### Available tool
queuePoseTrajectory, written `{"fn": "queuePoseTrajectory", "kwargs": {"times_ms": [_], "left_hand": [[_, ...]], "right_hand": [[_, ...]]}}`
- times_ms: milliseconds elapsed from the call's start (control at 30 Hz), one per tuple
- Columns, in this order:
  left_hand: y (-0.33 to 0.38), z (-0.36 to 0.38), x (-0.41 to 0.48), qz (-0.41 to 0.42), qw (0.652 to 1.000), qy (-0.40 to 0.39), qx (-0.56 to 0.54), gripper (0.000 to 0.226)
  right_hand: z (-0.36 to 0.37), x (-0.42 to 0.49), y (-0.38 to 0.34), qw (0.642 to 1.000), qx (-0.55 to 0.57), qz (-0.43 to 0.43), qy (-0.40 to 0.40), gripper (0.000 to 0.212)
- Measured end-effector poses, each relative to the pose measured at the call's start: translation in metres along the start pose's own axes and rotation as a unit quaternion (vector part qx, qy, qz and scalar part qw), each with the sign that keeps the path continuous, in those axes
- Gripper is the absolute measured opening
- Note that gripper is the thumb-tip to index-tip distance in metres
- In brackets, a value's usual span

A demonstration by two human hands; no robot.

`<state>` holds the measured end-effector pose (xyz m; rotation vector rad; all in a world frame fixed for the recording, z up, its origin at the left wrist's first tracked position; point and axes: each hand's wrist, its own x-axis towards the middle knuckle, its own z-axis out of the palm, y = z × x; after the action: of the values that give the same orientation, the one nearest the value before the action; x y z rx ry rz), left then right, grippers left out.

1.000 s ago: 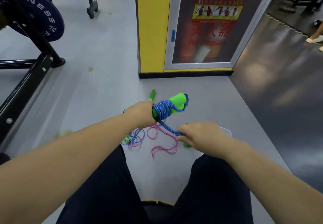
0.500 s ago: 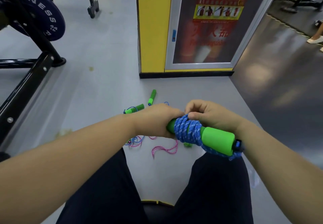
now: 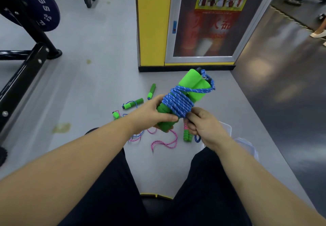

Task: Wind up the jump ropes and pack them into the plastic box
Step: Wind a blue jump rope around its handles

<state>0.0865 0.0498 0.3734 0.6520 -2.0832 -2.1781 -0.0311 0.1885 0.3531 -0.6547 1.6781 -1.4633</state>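
Note:
My left hand [image 3: 151,114] grips the lower end of two green foam handles [image 3: 192,86] held side by side, pointing up and away from me. Blue speckled rope [image 3: 177,105] is coiled tightly round their middle. My right hand [image 3: 204,125] pinches the rope at the bottom of the coil. On the floor beyond lie a loose pink rope [image 3: 165,142], a blue rope with green handles [image 3: 134,103] and another green handle [image 3: 187,134]. The clear plastic box [image 3: 227,129] sits on the floor, mostly hidden behind my right wrist.
A yellow pillar with a glass-fronted cabinet [image 3: 202,25] stands straight ahead. A black weight rack with a plate [image 3: 31,9] fills the left side. My legs [image 3: 112,190] in dark trousers take up the bottom. Someone's foot [image 3: 318,32] shows at far right.
The wound handles swung from lying sideways toward the right to pointing up and away. My right hand moved from on top of the coil to beneath it.

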Motion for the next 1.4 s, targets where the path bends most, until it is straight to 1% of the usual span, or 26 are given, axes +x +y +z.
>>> {"fn": "queuePoseTrajectory", "kwargs": {"times_ms": [100,200,300,367,433,467,500,567,633,700,767,833,900,967,1067,1133,1200,1233,1333,1400], "left_hand": [[-0.002,-0.003,0.003,-0.034,0.999,0.015,-0.003,0.056],[0.0,-0.005,0.004,-0.056,0.997,0.042,-0.016,0.052],[-0.001,-0.003,0.005,-0.073,0.996,0.056,-0.021,0.045],[0.0,0.0,0.005,-0.079,0.994,0.067,-0.042,0.043],[0.001,0.0,0.004,-0.084,0.992,0.07,-0.057,0.042],[0.001,0.0,0.004,-0.087,0.992,0.069,-0.061,0.041],[0.001,0.0,0.003,-0.09,0.992,0.067,-0.06,0.04],[0.001,0.003,0.002,-0.093,0.993,0.056,-0.046,0.04],[0.0,0.008,0.001,-0.096,0.993,0.054,-0.044,0.038],[0.001,0.011,0.002,-0.098,0.992,0.062,-0.055,0.038],[0.004,0.012,0.003,-0.099,0.991,0.068,-0.063,0.038],[0.006,0.012,0.004,-0.095,0.991,0.072,-0.066,0.037],[0.007,0.016,0.005,-0.091,0.991,0.074,-0.058,0.036],[0.008,0.021,0.006,-0.089,0.992,0.08,-0.046,0.038],[0.01,0.025,0.006,-0.093,0.989,0.097,-0.058,0.04],[0.012,0.027,0.007,-0.096,0.987,0.108,-0.067,0.041],[0.014,0.031,0.008,-0.097,0.985,0.119,-0.082,0.04],[0.015,0.031,0.008,-0.096,0.983,0.125,-0.089,0.039],[0.016,0.03,0.009,-0.096,0.98,0.142,-0.097,0.039],[0.016,0.028,0.008,-0.094,0.982,0.137,-0.095,0.042]], "right_hand": [[0.0,-0.001,-0.004,0.993,-0.111,-0.012,0.038,0.004],[0.0,-0.007,-0.011,0.99,-0.132,-0.038,0.043,0.007],[0.003,-0.012,-0.019,0.994,-0.1,-0.052,0.002,0.015],[0.0,-0.015,-0.02,0.994,-0.08,-0.068,-0.04,0.018],[-0.006,-0.017,-0.02,0.986,-0.109,-0.08,-0.093,0.036],[-0.008,-0.017,-0.02,0.981,-0.136,-0.086,-0.109,0.04],[-0.009,-0.017,-0.019,0.977,-0.159,-0.096,-0.102,0.037],[-0.009,-0.013,-0.018,0.972,-0.185,-0.136,-0.038,0.026],[-0.009,-0.008,-0.017,0.954,-0.232,-0.187,0.018,0.025],[-0.009,-0.004,-0.018,0.941,-0.253,-0.223,0.037,0.018],[-0.008,-0.003,-0.019,0.957,-0.191,-0.214,0.046,0.014],[-0.004,-0.003,-0.018,0.977,-0.099,-0.18,0.06,0.018],[0.002,-0.001,-0.016,0.984,-0.039,-0.15,0.091,0.018],[0.007,0.004,-0.015,0.979,-0.034,-0.145,0.136,0.013],[0.01,0.008,-0.014,0.967,-0.069,-0.162,0.183,0.014],[0.013,0.01,-0.012,0.952,-0.137,-0.192,0.193,0.013],[0.016,0.01,-0.012,0.928,-0.227,-0.226,0.191,0.021],[0.017,0.01,-0.012,0.925,-0.246,-0.233,0.175,0.027],[0.013,0.007,-0.013,0.944,-0.233,-0.216,0.093,0.038],[0.009,0.008,-0.013,0.939,-0.245,-0.227,0.076,0.037]]}}
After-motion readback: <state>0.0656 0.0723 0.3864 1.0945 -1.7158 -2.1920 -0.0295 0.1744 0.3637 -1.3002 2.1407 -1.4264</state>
